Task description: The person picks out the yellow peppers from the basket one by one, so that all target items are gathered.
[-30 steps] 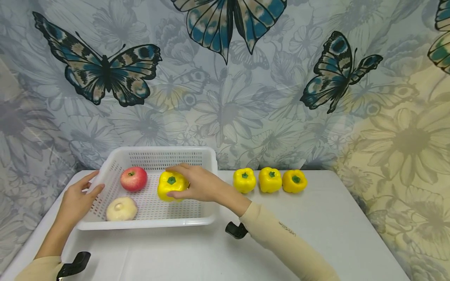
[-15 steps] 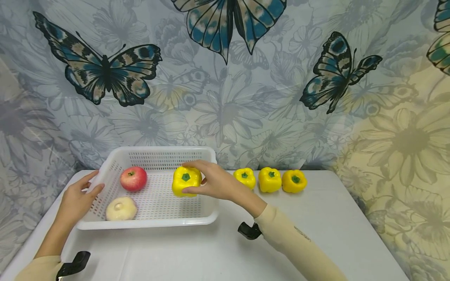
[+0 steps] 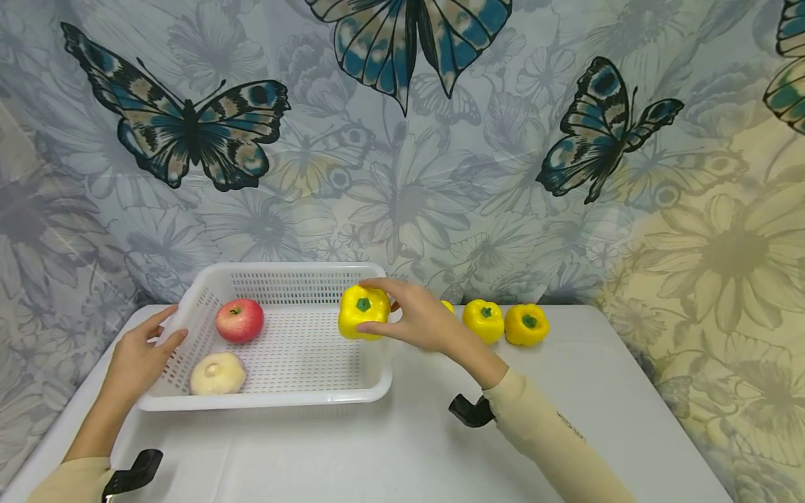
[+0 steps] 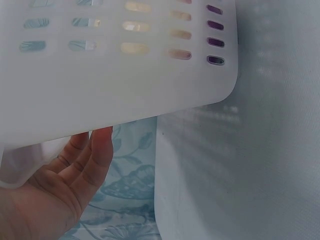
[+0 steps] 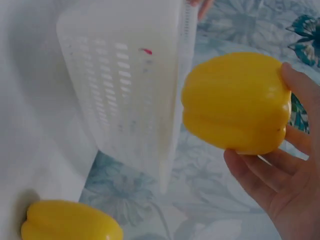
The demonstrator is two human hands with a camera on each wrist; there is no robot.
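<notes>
My right hand (image 3: 418, 318) holds a yellow bell pepper (image 3: 371, 323) between thumb and fingers, its green stem end facing the head camera. In the right wrist view this bell pepper (image 5: 235, 102) is held up at the rim of the white plastic basket (image 5: 115, 85). The basket (image 3: 277, 399) has slotted walls and floor. Inside its left part lie a red apple (image 3: 240, 321) and a pale, rounded, onion-like bulb (image 3: 217, 374). My left hand (image 3: 135, 360) grips the basket's left rim; the left wrist view shows its fingers (image 4: 100, 152) bent up against the edge.
Right of the basket, two yellow bell peppers, one (image 3: 483, 321) beside the other (image 3: 527, 325), stand on the white table (image 3: 302, 454). A third pepper (image 3: 447, 306) is mostly hidden behind my right hand. A butterfly-patterned cloth (image 3: 402, 195) hangs behind the table.
My right hand has lifted the yellow bell pepper and carried it rightward, from inside the basket to over its right rim. My left hand has stayed at the left rim.
</notes>
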